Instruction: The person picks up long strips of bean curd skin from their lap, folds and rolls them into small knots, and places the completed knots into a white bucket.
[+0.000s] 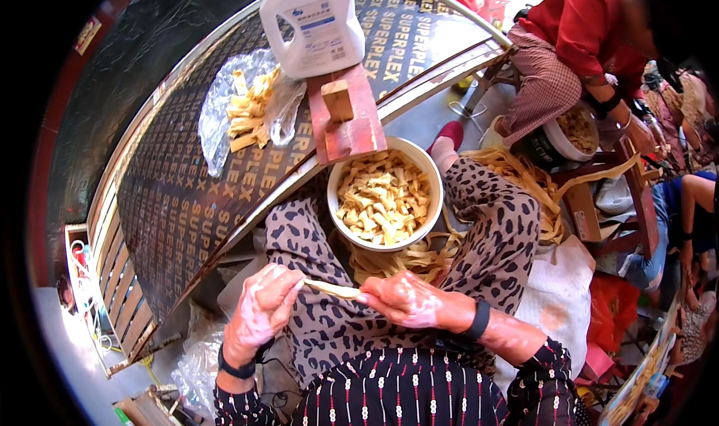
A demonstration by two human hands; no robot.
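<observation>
My left hand (264,308) and my right hand (404,299) hold a short pale-yellow strip (332,288) stretched between them above my lap. Each hand pinches one end between closed fingers. Just beyond the hands, between my knees, stands a round white bucket (437,201) with many folded pale-yellow pieces (386,201) in it. Long flat strips of the same colour (404,260) lie below the bucket. What the strips are made of I cannot tell.
A dark printed board (187,224) lies ahead, bearing a clear plastic bag of folded pieces (251,111). A white jug (318,29) stands by a red plank with a wooden block (337,100). At right, a person in red (577,37) leans over another bucket (558,138); loose strips (517,171) lie nearby.
</observation>
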